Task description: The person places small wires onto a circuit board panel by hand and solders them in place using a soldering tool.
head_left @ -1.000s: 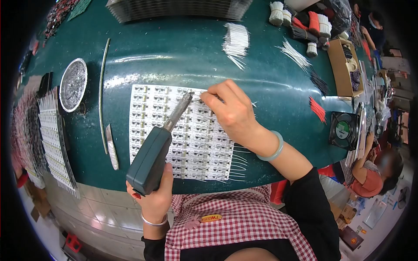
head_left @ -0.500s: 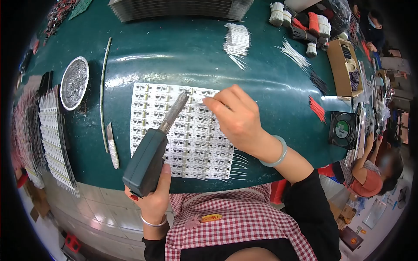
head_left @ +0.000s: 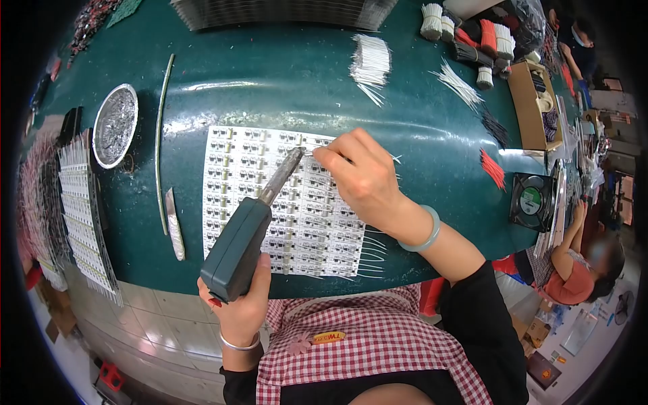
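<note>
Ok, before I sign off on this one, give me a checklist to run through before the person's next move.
1. Soldering tool gripped in left hand: ok.
2. Tool tip over the circuit board sheet: ok.
3. Sheet wholly on the table: ok.
4. Right hand well clear of tip: arguably not ok; fingertips very close.
5. Wire joined to sheet: cannot tell; too fine.
6. Knife apart from sheet: ok.

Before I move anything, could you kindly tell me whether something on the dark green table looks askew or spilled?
Slightly: in the pile of short, thin white wires, several at the near end lie slanted, out of line with the neat stack. The white rectangular circuit-board panel shows no obvious damage.
</note>
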